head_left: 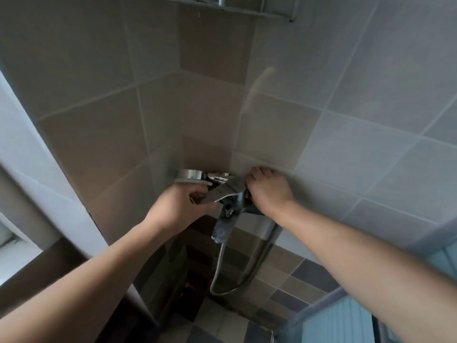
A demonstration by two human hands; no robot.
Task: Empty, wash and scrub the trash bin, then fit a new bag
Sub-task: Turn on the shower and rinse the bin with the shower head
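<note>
Left hand: the left hand [180, 204] reaches up from the lower left, fingers curled round the end of the flat chrome lever handle [223, 191] of the wall-mounted shower mixer; thumb and fingertips close on the lever's near tip.
Right hand: the right hand [268, 190] comes in from the lower right, knuckles up, fingers bent down over the right side of the chrome mixer body [238, 203]; what the fingertips hold is hidden behind the hand, so whether it grips a part there cannot be told.
Mixer: sits between the two hands, lever slanting down toward the left hand, spout part [221, 229] hanging below and between the wrists.
Shower head: a round chrome shower head with a pale rim [190, 177] lies just above the left hand, touching or nearly touching the knuckles; contact is unclear.
Hose: a ribbed metal shower hose [217, 271] drops from under the spout, loops low between the forearms and rises again toward the right wrist.
Walls: beige and grey square wall tiles [346, 95] meet in a corner behind the hands.
Floor: darker mixed-tone tiles [304, 276] show far below the forearms.
Trash bin: not in view here.
Shelf: a metal wire shelf edge [247, 6] high above both hands.
</note>
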